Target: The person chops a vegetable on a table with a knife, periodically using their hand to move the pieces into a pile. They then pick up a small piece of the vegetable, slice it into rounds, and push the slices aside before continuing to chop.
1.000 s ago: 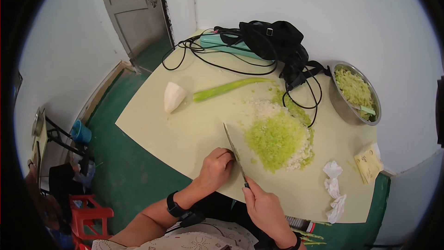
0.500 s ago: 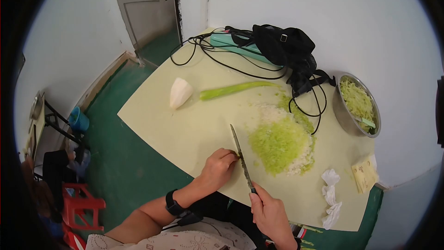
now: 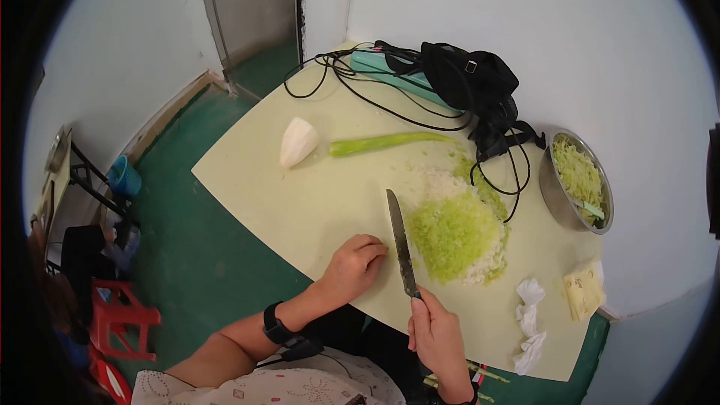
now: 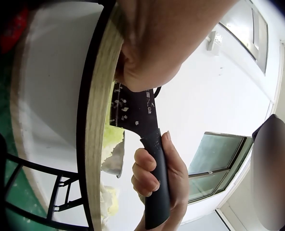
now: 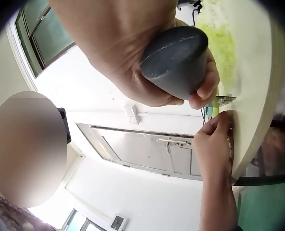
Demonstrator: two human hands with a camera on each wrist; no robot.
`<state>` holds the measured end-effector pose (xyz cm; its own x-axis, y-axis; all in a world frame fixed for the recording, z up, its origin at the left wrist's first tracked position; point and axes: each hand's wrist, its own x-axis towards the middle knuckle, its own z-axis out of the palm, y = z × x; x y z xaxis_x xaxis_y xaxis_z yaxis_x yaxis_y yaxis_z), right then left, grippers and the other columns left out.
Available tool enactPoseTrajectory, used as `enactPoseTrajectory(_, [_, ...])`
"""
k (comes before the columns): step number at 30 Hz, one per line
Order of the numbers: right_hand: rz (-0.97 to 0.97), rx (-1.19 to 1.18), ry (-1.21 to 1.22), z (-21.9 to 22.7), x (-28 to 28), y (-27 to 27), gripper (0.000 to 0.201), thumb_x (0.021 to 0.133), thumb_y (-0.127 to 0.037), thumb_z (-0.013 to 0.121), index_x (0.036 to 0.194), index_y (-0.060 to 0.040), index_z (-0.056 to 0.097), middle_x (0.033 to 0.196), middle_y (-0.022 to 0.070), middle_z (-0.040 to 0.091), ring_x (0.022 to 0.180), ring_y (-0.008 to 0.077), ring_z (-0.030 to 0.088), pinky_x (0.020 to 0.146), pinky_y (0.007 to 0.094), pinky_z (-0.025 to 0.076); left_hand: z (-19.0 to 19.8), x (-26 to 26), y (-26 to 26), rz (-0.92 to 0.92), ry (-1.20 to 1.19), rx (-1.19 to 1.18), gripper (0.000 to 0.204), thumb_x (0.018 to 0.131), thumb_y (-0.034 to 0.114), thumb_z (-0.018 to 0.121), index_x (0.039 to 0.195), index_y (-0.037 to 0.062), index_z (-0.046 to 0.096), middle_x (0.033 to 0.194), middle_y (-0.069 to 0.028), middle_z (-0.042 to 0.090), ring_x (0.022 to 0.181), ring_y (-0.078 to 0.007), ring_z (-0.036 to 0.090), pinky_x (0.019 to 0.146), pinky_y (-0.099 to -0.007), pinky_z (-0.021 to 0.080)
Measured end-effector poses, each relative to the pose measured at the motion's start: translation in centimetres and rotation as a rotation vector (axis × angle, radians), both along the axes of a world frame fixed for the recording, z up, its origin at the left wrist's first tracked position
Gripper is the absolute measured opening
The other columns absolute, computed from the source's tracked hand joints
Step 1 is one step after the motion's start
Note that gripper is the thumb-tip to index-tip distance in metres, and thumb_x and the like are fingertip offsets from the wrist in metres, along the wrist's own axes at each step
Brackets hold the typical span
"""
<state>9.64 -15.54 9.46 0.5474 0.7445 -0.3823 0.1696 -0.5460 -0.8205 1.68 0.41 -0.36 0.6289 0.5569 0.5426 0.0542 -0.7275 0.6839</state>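
Observation:
My right hand grips the black handle of a kitchen knife, whose dark blade points away over the table. Small pale bits cling to the blade, clearest in the left wrist view, where the knife handle fills the fist. Just left of the blade, my left hand rests at the near table edge with its fingers bunched and curled; I cannot tell whether a small piece is under its fingertips. To the right of the knife spreads a heap of chopped green and white vegetable.
A peeled white vegetable chunk and a long green stalk lie farther back. Behind are a black bag, cables and a teal case. On the right stand a steel bowl of shreds, crumpled tissues and a yellow packet.
The knife blade has moved off to the right from the left fingertips, with its flat side turned more to view. The left hand keeps its place near the table edge. The head view has shifted slightly.

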Motion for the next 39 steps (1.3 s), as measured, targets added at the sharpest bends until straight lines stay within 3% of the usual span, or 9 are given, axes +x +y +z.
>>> enactPoseTrajectory(3, [0.063,0.038,-0.060,0.0,-0.5,-0.6,0.036,0.098,-0.022,0.044,0.124,0.0007,0.053,0.055,0.0041,0.052,0.043,0.0105,0.053,0.044,0.0249,0.043,0.1,-0.2,-0.1,0.023,0.017,-0.112,0.016,0.069,-0.003,0.068,0.085,-0.0026,0.065,0.085,-0.0135,0.061,0.079,-0.0305,0.060,0.069,-0.0359,0.051])
enactPoseTrajectory(9, [0.105,0.008,-0.112,0.4,-0.6,-0.7,0.036,0.097,-0.020,0.044,0.125,0.0004,0.053,0.055,0.0043,0.053,0.044,0.0110,0.053,0.044,0.0253,0.044,-0.1,-0.1,-0.1,0.067,0.066,0.050,0.012,0.068,-0.001,0.068,0.079,-0.0020,0.065,0.081,-0.0121,0.059,0.078,-0.0296,0.058,0.068,-0.0358,0.049])
enactPoseTrajectory(15, [0.087,-0.002,-0.087,0.3,-0.5,-0.7,0.036,0.096,-0.019,0.045,0.124,0.0022,0.052,0.055,0.0050,0.053,0.044,0.0115,0.053,0.044,0.0261,0.043,-0.3,-0.1,0.1,0.056,0.093,0.036,0.013,0.067,-0.004,0.068,0.080,-0.0014,0.066,0.083,-0.0126,0.060,0.078,-0.0294,0.059,0.068,-0.0356,0.049])
enactPoseTrajectory(18, [0.155,0.148,-0.281,-0.7,-0.3,-1.3,0.037,0.098,-0.027,0.042,0.117,0.0013,0.055,0.054,0.0082,0.051,0.043,0.0172,0.049,0.044,0.0300,0.041,-0.3,-0.1,0.1,0.060,0.106,0.026,0.014,0.067,-0.004,0.068,0.081,-0.0013,0.066,0.084,-0.0129,0.060,0.078,-0.0295,0.059,0.067,-0.0355,0.049])
enactPoseTrajectory(24, [0.118,0.155,-0.261,-1.5,-0.3,-1.5,0.041,0.099,-0.032,0.039,0.119,0.0002,0.055,0.053,0.0073,0.050,0.044,0.0159,0.050,0.044,0.0286,0.040,0.6,0.0,-0.1,0.065,0.067,-0.005,0.020,0.066,-0.004,0.066,0.086,-0.0011,0.064,0.080,-0.0115,0.057,0.076,-0.0287,0.056,0.066,-0.0359,0.048])
enactPoseTrajectory(39, [0.139,0.128,-0.273,-1.1,-0.9,-1.6,0.038,0.098,-0.028,0.041,0.121,-0.0008,0.055,0.056,0.0087,0.052,0.047,0.0174,0.053,0.046,0.0300,0.042,-0.3,-0.1,0.1,0.023,0.101,0.127,0.014,0.063,-0.004,0.068,0.077,0.0004,0.066,0.081,-0.0092,0.062,0.075,-0.0254,0.058,0.066,-0.0333,0.050])
